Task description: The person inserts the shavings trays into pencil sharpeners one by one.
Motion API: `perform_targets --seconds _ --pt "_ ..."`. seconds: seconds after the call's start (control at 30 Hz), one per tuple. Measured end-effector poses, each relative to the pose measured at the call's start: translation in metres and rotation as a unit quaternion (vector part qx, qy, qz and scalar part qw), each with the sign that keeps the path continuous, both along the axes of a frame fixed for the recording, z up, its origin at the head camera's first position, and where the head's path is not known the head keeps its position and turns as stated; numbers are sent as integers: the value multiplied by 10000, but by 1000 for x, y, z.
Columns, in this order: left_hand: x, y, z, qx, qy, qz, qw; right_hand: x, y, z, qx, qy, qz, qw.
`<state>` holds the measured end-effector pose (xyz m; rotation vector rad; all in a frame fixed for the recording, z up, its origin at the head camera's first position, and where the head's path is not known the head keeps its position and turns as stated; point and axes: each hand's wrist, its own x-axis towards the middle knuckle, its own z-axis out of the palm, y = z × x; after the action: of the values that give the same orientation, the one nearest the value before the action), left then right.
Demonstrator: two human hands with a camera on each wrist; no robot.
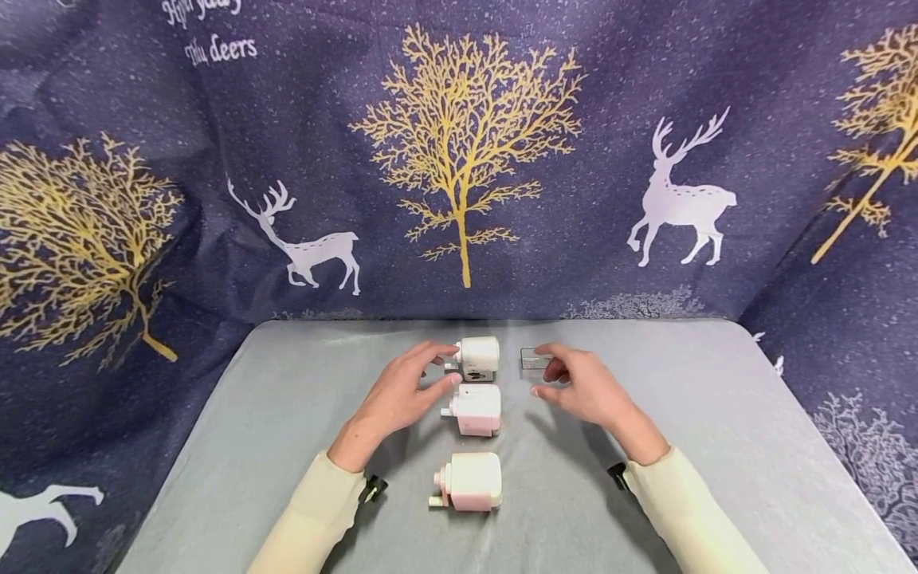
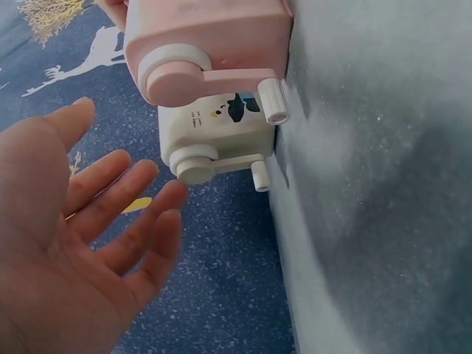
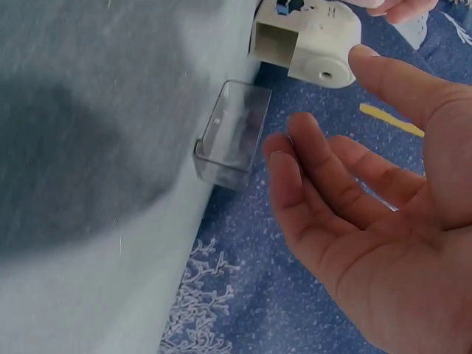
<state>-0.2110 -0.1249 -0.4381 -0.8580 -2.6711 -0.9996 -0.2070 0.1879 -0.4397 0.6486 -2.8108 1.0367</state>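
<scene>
A white crank pencil sharpener (image 1: pixel 480 355) with a dark printed picture stands farthest back in a row of three. My left hand (image 1: pixel 403 389) is beside its crank side, fingers spread and loosely bent, holding nothing. On the other side, a clear plastic shavings drawer (image 3: pixel 234 129) lies on the table. My right hand (image 1: pixel 582 386) is right by that drawer, its fingers loosely curved and not wrapped round it. In the right wrist view, the white sharpener (image 3: pixel 324 44) shows an open drawer slot. A pink sharpener (image 1: pixel 479 411) stands just nearer, close to my left thumb.
Nearest the front is another pink sharpener (image 1: pixel 473 482), its crank pointing left. All of them stand on a grey table (image 1: pixel 287 446). A dark blue cloth (image 1: pixel 531 263) with gold trees and white deer hangs behind the table's back edge.
</scene>
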Motion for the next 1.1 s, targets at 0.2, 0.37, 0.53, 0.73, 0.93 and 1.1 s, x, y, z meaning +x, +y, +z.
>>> perform_targets --seconds 0.2,0.37,0.53,0.73,0.93,1.1 --pt "-9 0 -4 -105 145 176 9997 -4 7 -2 52 -59 -180 9998" --pt "-14 -1 -8 -168 158 270 9994 -9 13 -7 94 -23 -313 9995" --pt "-19 0 -8 -257 57 315 9992 -13 17 -10 193 -47 -422 9989" --pt "-26 5 -9 -307 30 298 9991 -17 20 -13 354 -65 -520 9980" --pt "-33 7 -14 -394 -164 309 9986 -22 21 -14 500 -120 -478 9975" --pt "-38 9 -19 -347 -158 216 9990 -27 20 -14 543 -255 -352 9976"
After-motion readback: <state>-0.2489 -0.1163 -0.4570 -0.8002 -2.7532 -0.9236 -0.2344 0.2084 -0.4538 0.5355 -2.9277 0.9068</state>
